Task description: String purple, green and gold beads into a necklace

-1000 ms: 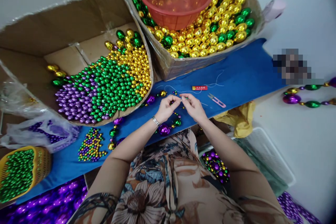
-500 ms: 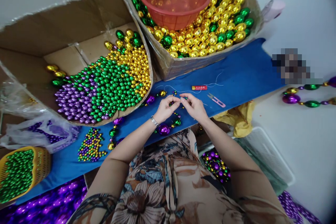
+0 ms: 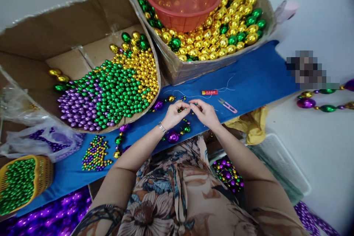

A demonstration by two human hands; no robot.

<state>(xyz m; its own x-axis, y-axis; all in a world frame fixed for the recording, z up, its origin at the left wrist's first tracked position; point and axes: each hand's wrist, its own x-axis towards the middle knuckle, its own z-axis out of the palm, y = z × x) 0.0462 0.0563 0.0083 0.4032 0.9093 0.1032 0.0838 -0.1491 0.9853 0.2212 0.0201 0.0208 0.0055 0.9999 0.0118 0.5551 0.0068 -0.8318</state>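
Over the blue-covered table [image 3: 249, 77] my left hand [image 3: 174, 114] and my right hand [image 3: 206, 113] meet, thumbs and fingertips pinched close together. Between them is a bead string [image 3: 173, 137] of purple, green and gold balls, which loops down below my hands. Small green beads show at the fingers of both hands. The exact point of the pinch is too small to make out. Beyond my fingers lie a thin white thread and a red lighter [image 3: 209, 92]. Pink thread snips [image 3: 228, 106] rest to the right of my right hand.
A carton [image 3: 91, 7] of small beads stands left; another carton [image 3: 177, 70] holds larger gold and green ones beneath a red basket [image 3: 184, 18]. Loose mixed beads [image 3: 96, 153], a plastic bag [image 3: 52, 142] and a yellow basket [image 3: 44, 173] of green beads are at the lower left.
Hardly anything differs. My hands stay pinched together in the same place, with only a tiny shift of the fingers and a slight drift of the view.
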